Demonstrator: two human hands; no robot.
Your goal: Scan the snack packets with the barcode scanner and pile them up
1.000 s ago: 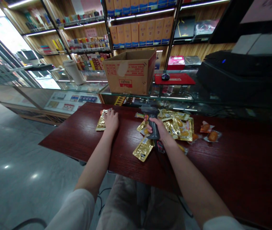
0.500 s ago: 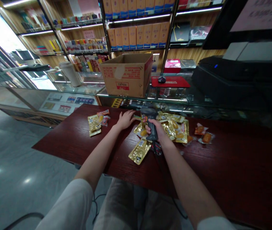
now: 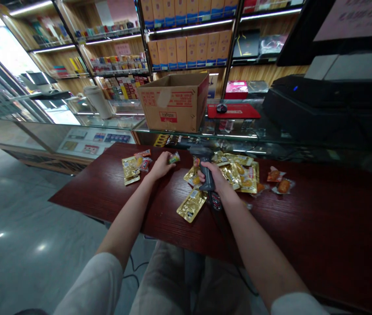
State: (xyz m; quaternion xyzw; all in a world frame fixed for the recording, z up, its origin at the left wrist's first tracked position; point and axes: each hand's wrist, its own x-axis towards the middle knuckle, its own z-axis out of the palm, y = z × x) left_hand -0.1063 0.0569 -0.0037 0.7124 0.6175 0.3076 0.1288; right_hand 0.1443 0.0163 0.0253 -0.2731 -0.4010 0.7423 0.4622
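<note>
My right hand (image 3: pixel 212 176) is wrapped round the handle of a dark barcode scanner (image 3: pixel 208 175), its head pointing away from me. Left of it, my left hand (image 3: pixel 162 166) grips a small green-and-yellow snack packet (image 3: pixel 174 158) by its left end. Beyond the scanner lies a heap of gold foil snack packets (image 3: pixel 246 179), partly covered by my right hand. One gold packet (image 3: pixel 191 205) lies apart, nearer to me. To the left of my left hand are another gold packet group (image 3: pixel 130 169) and small red packets (image 3: pixel 145 164).
Two orange snack packets (image 3: pixel 283 187) lie right of the heap on the dark red table (image 3: pixel 290 236). Behind the table, an open cardboard box (image 3: pixel 172 107) stands on a glass counter. A mouse (image 3: pixel 221 108) rests on a red mat (image 3: pixel 245 111). The scanner's cable hangs toward my lap.
My left hand has moved left, away from the scanner, bringing the small green-and-yellow packet with it. My right hand and the scanner have stayed almost in place.
</note>
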